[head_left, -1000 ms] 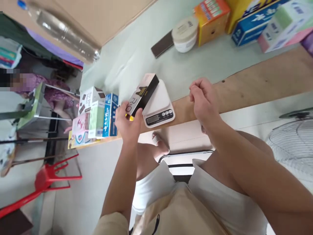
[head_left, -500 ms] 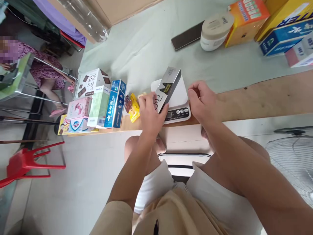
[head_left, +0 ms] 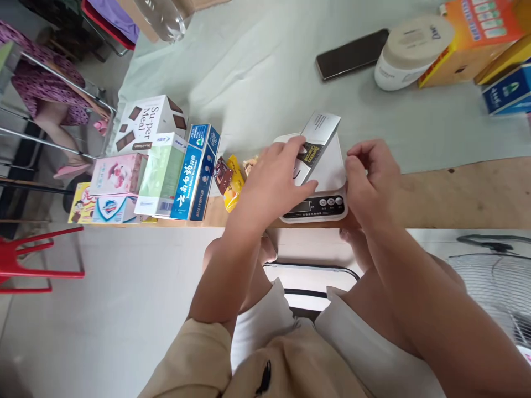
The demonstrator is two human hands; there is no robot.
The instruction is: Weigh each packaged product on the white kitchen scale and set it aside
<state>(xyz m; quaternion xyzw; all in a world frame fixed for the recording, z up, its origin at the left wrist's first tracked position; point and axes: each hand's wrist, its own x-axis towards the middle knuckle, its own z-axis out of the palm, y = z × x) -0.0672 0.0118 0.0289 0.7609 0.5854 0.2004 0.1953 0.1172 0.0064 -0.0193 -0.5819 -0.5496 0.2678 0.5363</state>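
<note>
A silver and black toothpaste box [head_left: 322, 131] marked "Bamboo Charcoal" lies slantwise on the white plate of a small kitchen scale [head_left: 335, 166]. My left hand [head_left: 274, 179] is over the near end of the box and hides part of it. Its thumb stands apart from the index finger, and the hand looks open. To the right of the scale is my right hand [head_left: 372, 179], fingers curled in against the thumb with nothing seen in them. Left of the scale lie a yellow and brown snack packet [head_left: 230, 182] and a small wrapped piece [head_left: 250, 165], partly covered by my left hand.
Standing boxes at left include a blue toothpaste box [head_left: 194, 171], a green-white box [head_left: 161, 174] and a "Su-per Meal" box [head_left: 143, 124]. Further back are a phone [head_left: 352, 54], a white jar [head_left: 409, 52] and an orange box [head_left: 477, 38]. Another person sits far left.
My left hand has loosened from the toothpaste box and come up over it, thumb spread. The box stays on the scale. My head view has shifted; my right hand stays curled beside the scale.
</note>
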